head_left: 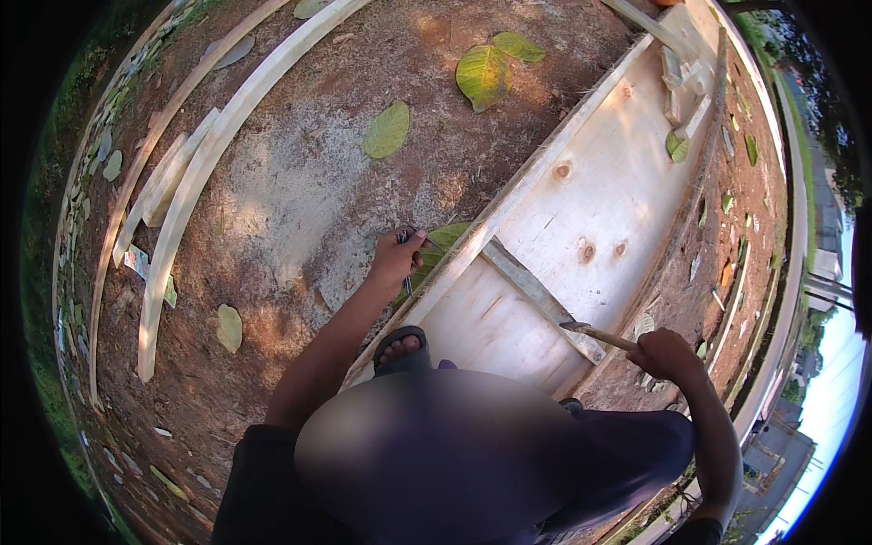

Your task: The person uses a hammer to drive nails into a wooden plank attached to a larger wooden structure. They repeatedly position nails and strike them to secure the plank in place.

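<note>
My right hand (pixel 668 354) is closed around the wooden handle of a hammer (pixel 610 339). Its dark head lies over the right end of a wooden crosspiece (pixel 531 289), which runs across a pale plywood panel (pixel 581 213). Beyond the panel's left edge, my left hand (pixel 396 261) is pinched on thin dark metal pieces that look like nails (pixel 407 283). A long batten (pixel 518 195) borders that left side of the panel. My sandalled foot (pixel 402 351) rests on the panel's near part.
Long pale wood strips (pixel 195 191) lie on the brown soil at left. Short wood offcuts (pixel 674 86) sit on the panel's far end. Large leaves (pixel 388 130) and pale sawdust (pixel 282 195) are scattered on the ground. A blurred patch covers the lower middle.
</note>
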Motion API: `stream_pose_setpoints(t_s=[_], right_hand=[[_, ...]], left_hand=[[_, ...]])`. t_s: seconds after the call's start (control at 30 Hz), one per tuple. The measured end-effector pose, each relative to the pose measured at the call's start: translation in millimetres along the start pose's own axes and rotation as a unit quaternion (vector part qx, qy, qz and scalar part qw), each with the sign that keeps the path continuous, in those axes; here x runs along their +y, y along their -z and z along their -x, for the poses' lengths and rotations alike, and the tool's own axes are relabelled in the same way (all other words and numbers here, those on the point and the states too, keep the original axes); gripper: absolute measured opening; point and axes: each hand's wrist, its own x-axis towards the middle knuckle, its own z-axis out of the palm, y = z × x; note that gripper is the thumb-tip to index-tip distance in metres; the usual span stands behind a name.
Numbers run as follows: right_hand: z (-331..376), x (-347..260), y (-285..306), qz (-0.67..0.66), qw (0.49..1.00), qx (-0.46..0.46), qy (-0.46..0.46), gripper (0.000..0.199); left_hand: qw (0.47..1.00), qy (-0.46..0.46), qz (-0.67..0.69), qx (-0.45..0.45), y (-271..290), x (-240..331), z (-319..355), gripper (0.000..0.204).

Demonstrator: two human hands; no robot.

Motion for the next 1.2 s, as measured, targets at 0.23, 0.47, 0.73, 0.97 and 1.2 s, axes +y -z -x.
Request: stream_pose_setpoints(t_s=[0.23,0.47,0.73,0.97,1.2], right_hand=[[-1.5,-34.7,31.7,0.125,0.991,-0.047,0.025,0.033],[-4.1,-35.8,30.2,0.133,0.989,-0.050,0.032,0.029],[-11.3,-11.7,9.5,0.044,0.998,-0.030,0.031,0.040],[-24.3,-12.5,57.6,0.079,0.994,-0.047,0.050,0.038],[-41.1,-113.3,181.1,-0.194,0.973,0.041,0.114,0.028]], left_hand=[[0.995,-0.089,-0.045,-0.005,-42.8,-8.4,-41.6,0.018],[0.994,-0.087,-0.069,0.012,-56.7,-4.8,-44.9,0.019],[0.991,-0.089,-0.104,0.001,-55.7,-6.2,-44.4,0.021],[0.991,-0.092,-0.101,-0.006,-60.5,-26.7,-59.0,0.026],[0.978,-0.144,-0.145,0.040,-59.0,-33.2,-60.4,0.028]])
